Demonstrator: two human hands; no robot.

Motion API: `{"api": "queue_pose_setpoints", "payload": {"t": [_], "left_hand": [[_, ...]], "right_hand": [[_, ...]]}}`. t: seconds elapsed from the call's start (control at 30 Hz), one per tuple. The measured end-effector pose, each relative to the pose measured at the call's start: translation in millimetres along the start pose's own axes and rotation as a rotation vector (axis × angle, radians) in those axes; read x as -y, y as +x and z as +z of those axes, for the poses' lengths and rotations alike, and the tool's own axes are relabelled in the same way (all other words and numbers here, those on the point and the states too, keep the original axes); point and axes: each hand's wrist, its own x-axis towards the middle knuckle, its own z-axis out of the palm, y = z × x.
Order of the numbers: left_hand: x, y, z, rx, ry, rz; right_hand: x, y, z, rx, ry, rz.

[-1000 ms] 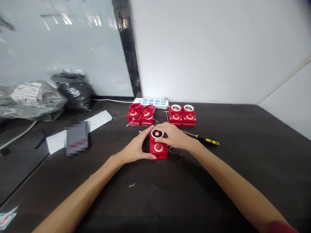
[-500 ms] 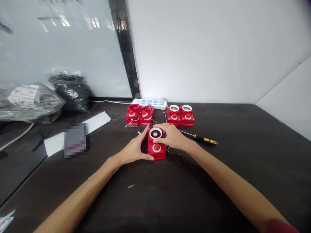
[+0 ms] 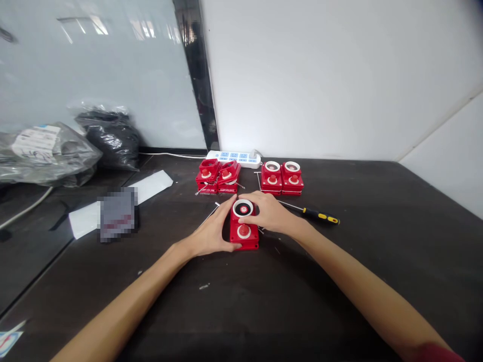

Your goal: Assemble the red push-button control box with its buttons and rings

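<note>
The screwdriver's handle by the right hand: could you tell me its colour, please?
The screwdriver's handle is black with yellow accents, clearest in the head view.

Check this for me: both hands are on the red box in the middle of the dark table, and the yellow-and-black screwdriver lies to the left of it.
One thing is wrong: the screwdriver lies to the right of the red box, beyond the right hand, not to its left. The head view shows it. The rest stands: left hand and right hand are both on the box.
</note>
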Motion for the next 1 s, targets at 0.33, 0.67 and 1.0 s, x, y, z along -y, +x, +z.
{"api": "queue_pose_setpoints", "payload": {"t": [0.33,0.67,1.0], "left_hand": [[-2,-1,-3.9,0.033,-0.015,-0.027],[-4,-1,-2.9,0.013,-0.006,0.016],[-7,1,-2.2,0.005,-0.011,0.028]], "right_hand": [[2,-2,-6,0.018,0.030,-0.011],[-5,-7,-9,0.038,0.074,-0.052],[-5,-6,-14,0.045,0.040,-0.029]]}}
